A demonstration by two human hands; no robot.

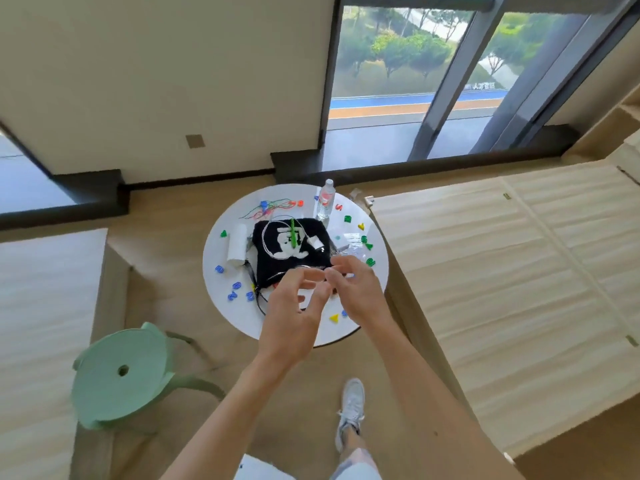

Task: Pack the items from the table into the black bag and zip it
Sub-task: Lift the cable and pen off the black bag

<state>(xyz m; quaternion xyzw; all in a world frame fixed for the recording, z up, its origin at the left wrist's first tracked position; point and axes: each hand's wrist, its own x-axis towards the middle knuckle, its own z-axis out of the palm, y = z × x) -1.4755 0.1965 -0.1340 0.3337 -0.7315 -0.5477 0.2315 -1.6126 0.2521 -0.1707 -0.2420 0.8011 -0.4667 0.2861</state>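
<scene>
Packing seems barely begun: black bag lies on the bench amid plastic letters. Left hand and right hand hover at its near edge, loose and empty; unzipping likely comes next.

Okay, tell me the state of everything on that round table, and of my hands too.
Black fabric bag with white figure: flat on round white table; zip hidden.
Clear plastic water bottle: upright, capped.
White paper roll: on its side.
Coloured plastic letters: scattered loose on table.
Left hand: fingers loosely spread, holding nothing.
Right hand: over bag, grip unclear.
</scene>
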